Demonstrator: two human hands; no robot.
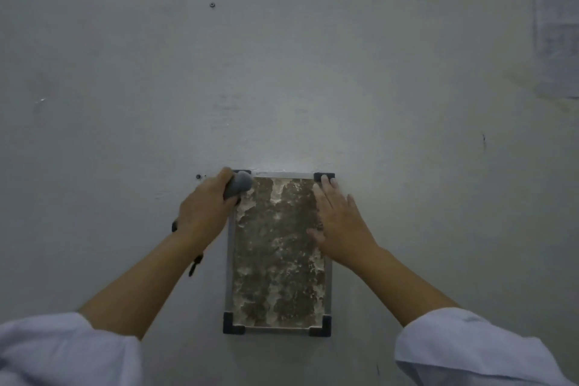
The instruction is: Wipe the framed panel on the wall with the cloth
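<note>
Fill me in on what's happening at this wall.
A person is cleaning a small framed panel mounted on the wall. The left hand holds a bunched grey cloth in its grip against the panel's top left corner. The right hand lies flat, fingers straight, along the panel's upper right edge, apparently steadying it. The panel's surface is blotchy brown with pale patches all over, so it looks barely wiped.

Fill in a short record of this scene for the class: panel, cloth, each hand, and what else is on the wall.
panel: framed, on the wall, blotchy brown and white face, dark corner caps
cloth: grey, bunched, at the panel's top left corner
left hand: grips the cloth
right hand: flat, fingers straight, on the panel's right edge
paper: on the wall, far upper right
</note>
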